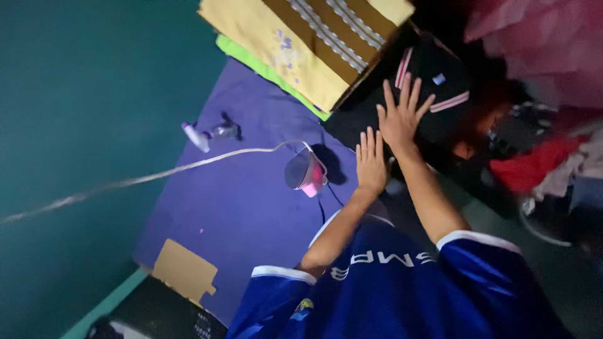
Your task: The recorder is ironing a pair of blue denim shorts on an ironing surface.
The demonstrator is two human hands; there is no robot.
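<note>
1. The black garment [433, 94], with pink-and-white trim, lies on the purple cloth [251, 188], beside the stack of folded yellow fabric [314, 44].
2. The left hand [370, 160] rests flat and open on the garment's near edge, gripping nothing, apparently to pin it.
3. The right hand [402, 113] lies flat, fingers spread, farther up the garment, apparently smoothing it.
4. The pink iron [304, 172] stands just left of the garment, within reach, with its white cord [157, 172] trailing away; the spray bottle [210, 133] lies farther left of the garment.

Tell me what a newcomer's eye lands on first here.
Both hands pressed flat on a black garment with pink-and-white trim: left hand, right hand. Left of them a pink iron stands on the purple cloth, its white cord trailing away.
</note>
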